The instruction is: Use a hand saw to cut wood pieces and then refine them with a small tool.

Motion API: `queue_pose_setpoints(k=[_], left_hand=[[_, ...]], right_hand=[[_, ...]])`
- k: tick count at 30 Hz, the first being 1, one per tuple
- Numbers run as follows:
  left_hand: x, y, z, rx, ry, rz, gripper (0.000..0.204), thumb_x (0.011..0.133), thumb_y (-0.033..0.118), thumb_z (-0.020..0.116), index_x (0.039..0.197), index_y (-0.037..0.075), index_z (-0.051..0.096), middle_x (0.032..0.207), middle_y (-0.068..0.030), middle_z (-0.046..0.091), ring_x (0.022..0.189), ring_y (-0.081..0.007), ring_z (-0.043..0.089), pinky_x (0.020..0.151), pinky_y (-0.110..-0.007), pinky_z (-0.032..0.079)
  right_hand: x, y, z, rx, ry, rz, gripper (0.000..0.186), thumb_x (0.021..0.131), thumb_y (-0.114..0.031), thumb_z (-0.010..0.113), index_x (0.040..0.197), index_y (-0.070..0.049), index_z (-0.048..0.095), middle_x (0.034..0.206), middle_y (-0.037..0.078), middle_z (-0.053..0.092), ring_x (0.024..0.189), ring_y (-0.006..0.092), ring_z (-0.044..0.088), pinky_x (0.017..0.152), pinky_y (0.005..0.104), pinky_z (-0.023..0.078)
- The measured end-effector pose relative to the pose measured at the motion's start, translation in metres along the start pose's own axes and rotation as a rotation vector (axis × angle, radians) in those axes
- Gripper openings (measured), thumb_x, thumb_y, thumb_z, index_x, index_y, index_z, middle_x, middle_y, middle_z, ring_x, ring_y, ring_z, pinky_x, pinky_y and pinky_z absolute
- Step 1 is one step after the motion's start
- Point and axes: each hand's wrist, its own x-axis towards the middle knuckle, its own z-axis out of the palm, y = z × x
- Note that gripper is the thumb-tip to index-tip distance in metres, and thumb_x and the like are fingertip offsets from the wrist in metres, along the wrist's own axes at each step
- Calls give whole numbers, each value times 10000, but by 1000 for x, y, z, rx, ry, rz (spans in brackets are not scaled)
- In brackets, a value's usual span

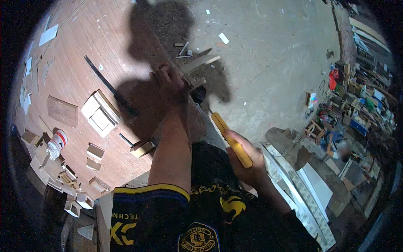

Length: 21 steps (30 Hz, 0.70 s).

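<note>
My right hand (245, 153) is closed around a long yellow handle (232, 139) with a groove along it. A thin dark metal end points up and left from it; its exact kind is unclear. My left hand (171, 86) lies in deep shadow at the edge of the wooden work table (117, 38), fingers curled over a small wood piece (198, 82). That piece juts past the table edge toward the metal end, without visible contact. Just beyond, a longer pale wood strip (203, 63) extends over the floor side.
On the table are a dark metal bar (100, 74), stacked pale wood blocks (100, 114), a white-and-red container (57, 143) and several small wooden boxes (73, 206). Offcuts (184, 48) lie on the concrete floor (268, 63). At right, a person (333, 143) sits amid clutter; long white-edged boards (294, 193) lie nearer.
</note>
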Motion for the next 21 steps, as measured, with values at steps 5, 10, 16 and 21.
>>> queue_pose_setpoints(k=[5, 10, 16, 21], left_hand=[[-5, -5, 4, -29, -37, -25, 365, 871, 357, 636, 963, 5, 621, 1007, -143, 485, 1103, -405, 537, 1023, -634, 349], [-15, -25, 15, -74, -60, 0, 252, 858, 275, 642, 861, 26, 607, 991, -116, 500, 1055, -382, 568, 1017, -587, 387], [-10, -5, 12, -42, -57, -66, 311, 866, 344, 630, 944, 44, 612, 1043, -144, 488, 1144, -414, 522, 1035, -627, 369], [-16, -10, 14, -55, -99, -95, 311, 869, 287, 613, 963, -8, 586, 1093, -169, 456, 1209, -436, 472, 1065, -639, 340]], right_hand=[[-6, -16, -2, -22, 37, -94, 437, 896, 40, 608, 1325, -17, 538, 1210, 171, 648, 1041, 198, 658, 879, 290, 512], [-2, -26, -4, 24, 6, 87, 443, 898, 53, 609, 1329, -8, 530, 1207, 191, 646, 1133, 218, 625, 938, 308, 494], [-1, 0, 3, -195, 66, -106, 449, 924, -174, 662, 1350, -94, 546, 890, 44, 702, 740, 155, 682, 661, 281, 533], [-1, -16, 7, -62, -18, 55, 434, 899, 25, 615, 1322, -33, 537, 1230, 193, 639, 1100, 252, 658, 900, 315, 529]])
